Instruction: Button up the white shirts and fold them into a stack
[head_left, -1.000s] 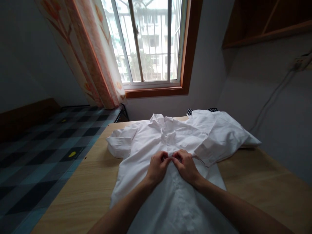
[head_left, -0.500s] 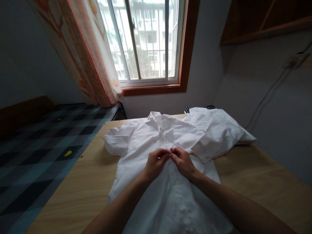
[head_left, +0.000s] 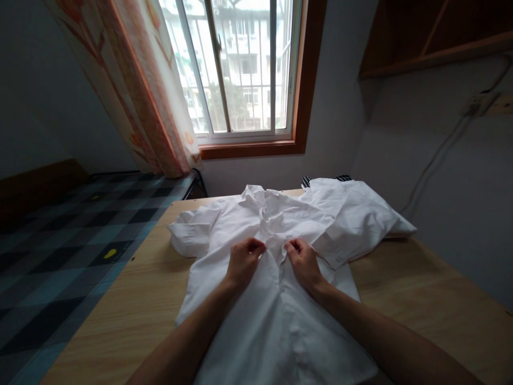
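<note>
The left hand and right hand, slightly apart, each pinched the white shirt between thumb and fingers.

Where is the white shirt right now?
The white shirt lies at the centre of the head view on the wooden table, its collar toward the window; the left hand and right hand pinch its front.
</note>
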{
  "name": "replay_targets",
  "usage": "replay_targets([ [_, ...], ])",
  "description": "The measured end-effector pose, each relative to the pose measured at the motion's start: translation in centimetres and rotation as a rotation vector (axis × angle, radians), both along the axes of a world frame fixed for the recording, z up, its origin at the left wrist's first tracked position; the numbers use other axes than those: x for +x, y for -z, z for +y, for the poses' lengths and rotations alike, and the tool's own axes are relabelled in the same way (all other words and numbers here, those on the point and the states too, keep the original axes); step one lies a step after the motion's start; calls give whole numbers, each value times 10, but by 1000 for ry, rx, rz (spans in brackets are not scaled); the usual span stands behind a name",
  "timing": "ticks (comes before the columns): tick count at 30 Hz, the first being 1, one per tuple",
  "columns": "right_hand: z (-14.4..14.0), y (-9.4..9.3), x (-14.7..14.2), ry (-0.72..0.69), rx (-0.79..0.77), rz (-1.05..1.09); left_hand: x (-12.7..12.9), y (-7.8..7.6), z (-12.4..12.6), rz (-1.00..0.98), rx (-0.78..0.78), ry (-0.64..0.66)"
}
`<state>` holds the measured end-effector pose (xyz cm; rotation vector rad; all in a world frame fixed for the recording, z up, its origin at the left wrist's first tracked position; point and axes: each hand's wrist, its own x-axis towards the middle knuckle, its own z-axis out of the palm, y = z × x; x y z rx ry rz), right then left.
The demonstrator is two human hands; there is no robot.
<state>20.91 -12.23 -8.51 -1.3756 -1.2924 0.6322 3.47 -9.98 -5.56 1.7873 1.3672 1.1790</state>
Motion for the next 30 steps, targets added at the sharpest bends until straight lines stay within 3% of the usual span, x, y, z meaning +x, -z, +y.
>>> replay_targets([
  [3,10,0,10,107,4,-9,-16,-2,14,96,24,-135],
  [5,15,-2,15,95,1,-54,-24,-4,19,248,12,-156],
  [8,15,-10,18,-2,-19,-156,-25,-14,12,516,83,-125],
  [11,2,-20,16,-63,57,-234,-16,-28,-10,671,184,-65],
  [14,-17,-26,12,-89,134,-321,-7,-35,-34,716,84,81],
  [19,-43,-23,-4,-175,47,-419,1,-21,-47,643,-121,125],
  [24,-48,-18,-12,-202,-47,-454,-1,-12,-42,398,-136,208],
  [30,-49,-20,-14,-152,15,-401,-3,-12,-37,100,-176,231],
])
